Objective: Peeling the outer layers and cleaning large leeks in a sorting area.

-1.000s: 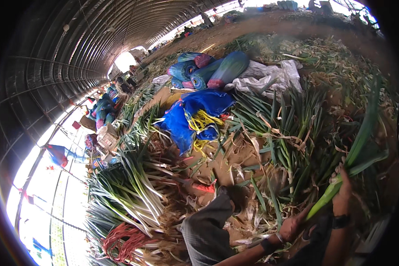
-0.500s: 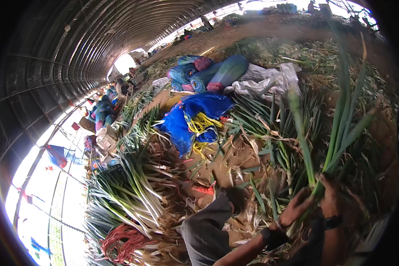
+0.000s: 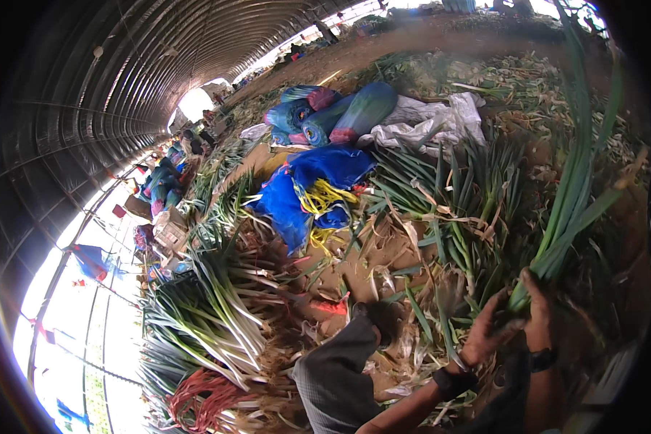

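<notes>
Long green leaves of a Welsh onion (image 3: 557,231) rise at the right, the lower end between my hands. My right hand (image 3: 537,315) is closed around the stalk. Beside it, my left hand (image 3: 488,329) is cupped with fingers apart, its fingertips close to the stalk; whether they touch it I cannot tell. The base of the stalk is hidden by my hands. Dark bands circle both wrists. Just ahead of my hands lies a pile of untrimmed green onions (image 3: 477,188) with dry outer leaves.
Cleaned onions (image 3: 224,304) with white stems lie at left, with red ties (image 3: 204,398) near them. Ahead are a blue net bag (image 3: 282,210), yellow ties (image 3: 324,199), filled net sacks (image 3: 365,112) and a white sack (image 3: 441,119). Leaf scraps litter the soil by my leg (image 3: 336,376).
The separate leaf that stood upright by my left hand is gone from there. My left fingers have spread apart. The onion stays in my right hand, and the view has shifted slightly.
</notes>
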Motion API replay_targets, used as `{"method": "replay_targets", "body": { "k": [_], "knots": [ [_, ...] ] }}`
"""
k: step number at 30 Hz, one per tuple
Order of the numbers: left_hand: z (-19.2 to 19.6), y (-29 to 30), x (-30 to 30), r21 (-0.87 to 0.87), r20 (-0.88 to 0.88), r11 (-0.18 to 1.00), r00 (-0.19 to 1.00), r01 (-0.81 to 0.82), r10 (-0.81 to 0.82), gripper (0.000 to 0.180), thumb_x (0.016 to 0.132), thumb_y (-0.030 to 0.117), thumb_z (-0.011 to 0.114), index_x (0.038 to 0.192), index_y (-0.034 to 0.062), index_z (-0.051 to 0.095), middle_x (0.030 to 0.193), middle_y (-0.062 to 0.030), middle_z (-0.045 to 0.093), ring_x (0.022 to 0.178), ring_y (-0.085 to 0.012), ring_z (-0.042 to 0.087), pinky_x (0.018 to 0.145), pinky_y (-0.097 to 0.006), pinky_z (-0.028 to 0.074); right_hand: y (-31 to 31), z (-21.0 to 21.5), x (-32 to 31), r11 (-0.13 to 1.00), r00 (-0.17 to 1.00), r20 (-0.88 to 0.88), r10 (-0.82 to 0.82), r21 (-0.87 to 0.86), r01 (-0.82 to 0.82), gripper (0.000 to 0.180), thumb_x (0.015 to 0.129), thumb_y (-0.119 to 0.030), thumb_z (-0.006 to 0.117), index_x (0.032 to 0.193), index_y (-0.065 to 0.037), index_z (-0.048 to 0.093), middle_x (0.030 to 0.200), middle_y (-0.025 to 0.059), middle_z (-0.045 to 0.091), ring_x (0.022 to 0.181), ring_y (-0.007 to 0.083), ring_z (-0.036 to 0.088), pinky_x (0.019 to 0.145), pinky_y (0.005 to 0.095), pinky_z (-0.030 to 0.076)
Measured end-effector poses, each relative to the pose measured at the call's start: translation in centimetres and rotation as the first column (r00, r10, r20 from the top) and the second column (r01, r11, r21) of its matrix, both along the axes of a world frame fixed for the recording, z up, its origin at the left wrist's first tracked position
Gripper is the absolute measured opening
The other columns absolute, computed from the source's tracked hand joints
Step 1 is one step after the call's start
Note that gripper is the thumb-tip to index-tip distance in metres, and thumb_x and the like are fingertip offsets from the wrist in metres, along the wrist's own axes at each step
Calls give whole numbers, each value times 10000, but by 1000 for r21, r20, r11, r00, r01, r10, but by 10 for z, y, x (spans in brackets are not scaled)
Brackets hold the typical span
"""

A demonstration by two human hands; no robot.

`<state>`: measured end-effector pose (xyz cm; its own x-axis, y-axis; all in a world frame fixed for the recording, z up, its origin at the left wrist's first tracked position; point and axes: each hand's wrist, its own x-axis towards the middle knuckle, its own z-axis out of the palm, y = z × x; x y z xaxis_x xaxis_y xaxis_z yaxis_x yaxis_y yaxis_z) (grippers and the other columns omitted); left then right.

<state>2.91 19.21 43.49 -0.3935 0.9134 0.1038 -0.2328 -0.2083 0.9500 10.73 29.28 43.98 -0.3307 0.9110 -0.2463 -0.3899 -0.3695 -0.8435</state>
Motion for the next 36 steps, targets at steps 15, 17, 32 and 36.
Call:
{"method": "replay_targets", "body": {
  "k": [15,17,32,36],
  "knots": [
    [-89,-8,-19,-79,-599,985,797,-152,75,175,872,156,531,982,28,580,851,-64,598,782,-166,550,741,-259,419,26,30,17,971,839,-490,236,154,-183,161,880,-156,557,996,-73,482,774,-9,410,713,105,430,639,265,417],
    [-93,-35,-26,-364,-571,927,808,-93,-143,245,836,160,557,1041,29,581,925,-150,618,904,-259,595,875,-318,429,39,29,33,988,819,-553,153,115,-107,184,840,-153,623,989,-92,534,762,-9,466,690,107,461,563,271,429],
    [-13,29,17,197,-410,954,865,-225,289,197,724,80,727,889,62,621,852,-71,642,753,-157,601,667,-271,490,36,20,27,996,899,-434,-51,43,78,214,842,-198,629,996,-87,531,695,-12,450,595,101,466,505,231,391],
    [-15,-6,2,157,-608,984,793,81,32,225,701,105,729,898,58,629,864,-63,650,803,-195,610,696,-294,489,45,25,39,994,912,-402,-84,29,104,225,847,-201,624,1016,-89,527,695,-15,443,602,97,461,510,229,385]
  ]
}}
